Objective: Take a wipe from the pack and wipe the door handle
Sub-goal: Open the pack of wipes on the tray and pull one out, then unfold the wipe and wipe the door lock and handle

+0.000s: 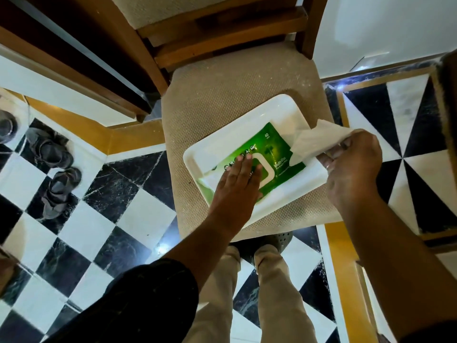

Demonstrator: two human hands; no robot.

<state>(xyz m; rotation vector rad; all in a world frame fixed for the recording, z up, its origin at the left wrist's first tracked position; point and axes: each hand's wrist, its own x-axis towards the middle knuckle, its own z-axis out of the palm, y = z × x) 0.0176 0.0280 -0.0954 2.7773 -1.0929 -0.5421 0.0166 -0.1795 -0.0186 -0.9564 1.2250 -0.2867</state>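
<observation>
A green pack of wipes (267, 154) lies in a white rectangular tray (237, 127) on the seat of a chair. My left hand (237, 184) rests flat on the pack's lid, fingers spread, pressing it down. My right hand (353, 164) is to the right of the pack, pinching a white wipe (314, 142). The wipe is lifted above the tray's right side, and its lower edge still reaches the pack. No door handle shows in this view.
The beige padded chair (217, 100) with a wooden back stands on a black-and-white checkered floor (103, 214). A dark wooden door frame (81, 53) runs at upper left. A pair of dark sandals (53, 167) lies on the floor at left.
</observation>
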